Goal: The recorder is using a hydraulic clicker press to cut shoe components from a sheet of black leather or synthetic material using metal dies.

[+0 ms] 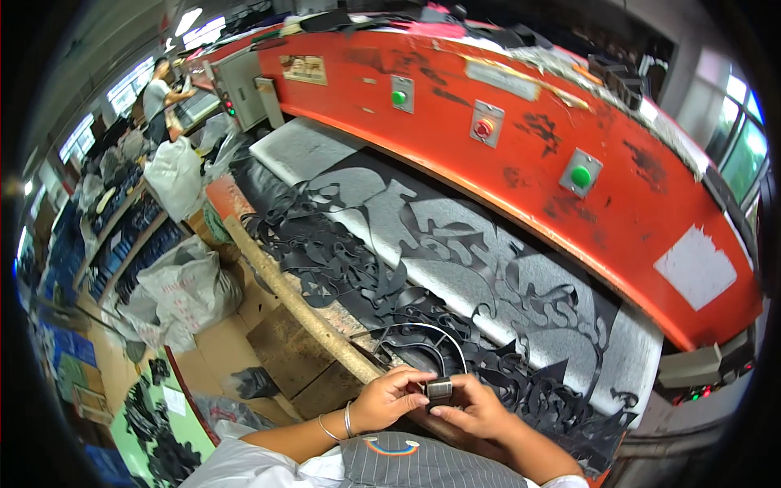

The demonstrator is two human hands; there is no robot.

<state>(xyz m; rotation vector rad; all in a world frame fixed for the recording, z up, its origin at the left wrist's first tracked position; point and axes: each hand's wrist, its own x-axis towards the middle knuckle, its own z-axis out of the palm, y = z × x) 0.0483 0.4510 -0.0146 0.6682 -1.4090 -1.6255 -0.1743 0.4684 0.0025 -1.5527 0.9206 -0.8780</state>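
Gripping a small block with a silvery face (439, 389) between them, the two hands are meeting in front of the apron, near the front edge of the red press (423, 130). The left hand (392, 398) is pressing its thumb and fingers against one side, and the right hand (478, 411) is closing its fingers around the other, so neither is hanging free. Just beyond the fingers, a curved metal band (449, 337) is arching over the near edge of the dark scraps; whether it is joining onto the held block, I cannot tell. As for progress, the cutting appears to be well along: a black sheet remnant (427, 232) is lying on the pale bed (289, 150) as a web with large openings, and a thick heap of black offcuts (342, 260) is spreading along the bed's near side. Black cut shapes (167, 447) are also lying on the green table (126, 431) at the lower left, though whether they are coming from this sheet is not showing. What is seemingly remaining is the handling of the held block, which is not yet being set down, and the clearing of the remnant and the offcuts, which neither hand is touching.
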